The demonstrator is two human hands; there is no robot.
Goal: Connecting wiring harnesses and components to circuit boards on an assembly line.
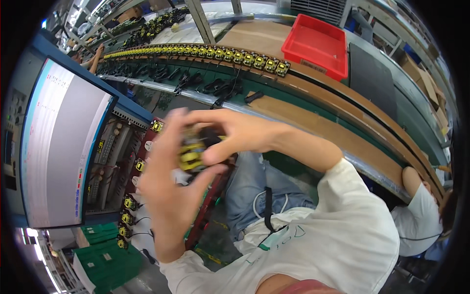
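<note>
Close in front of the screen, both my hands are raised around a small circuit board (192, 158) with a yellow-and-black wound part on it. My left hand (164, 188) is on its left side, thumb and fingers curved about it, somewhat smeared by motion. From the right, my right hand (240, 131) grips it with the thumb in front and the fingers arched over the top. A dark piece between the hands is partly hidden by my fingers. Just left of them, a dark red fixture (148, 146) carries similar small boards.
A large monitor (66, 147) stands at the left. Beyond my hands, a long row of yellow boards (210, 51) lies on a rail with black cables (223, 87). A red tray (317, 44) sits far right of it. Green bins (107, 267) are low left; another person's arm (413, 183) shows at right.
</note>
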